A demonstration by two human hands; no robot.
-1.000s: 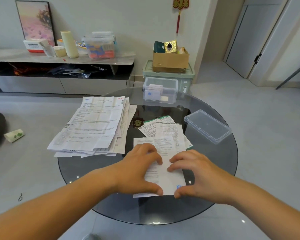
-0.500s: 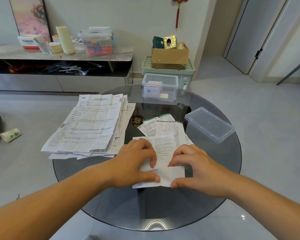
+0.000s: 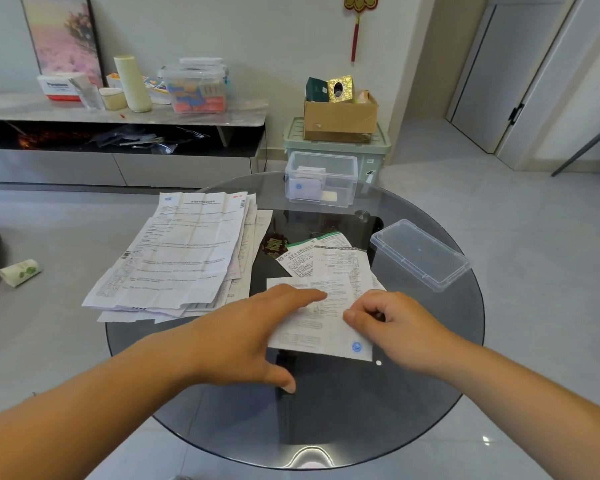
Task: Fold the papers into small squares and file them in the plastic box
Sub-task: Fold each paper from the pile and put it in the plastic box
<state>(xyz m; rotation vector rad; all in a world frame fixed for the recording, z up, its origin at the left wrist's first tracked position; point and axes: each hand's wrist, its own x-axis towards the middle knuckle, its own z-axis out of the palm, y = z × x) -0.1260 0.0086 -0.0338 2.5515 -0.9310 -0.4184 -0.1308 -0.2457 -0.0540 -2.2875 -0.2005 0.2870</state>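
Left hand (image 3: 257, 327) flat on the paper (image 3: 319, 337), right hand (image 3: 392, 323) pinching its edge; plastic box (image 3: 321, 178) ahead seemingly holds few squares; stack (image 3: 177, 258) awaits.

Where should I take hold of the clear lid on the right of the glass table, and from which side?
Likely across its narrow width: pinch the two long rims of the clear lid, coming from above. It lies flat on the glass table, so nothing can slip beneath it. The right hand is the nearer one, but it now pinches the paper.
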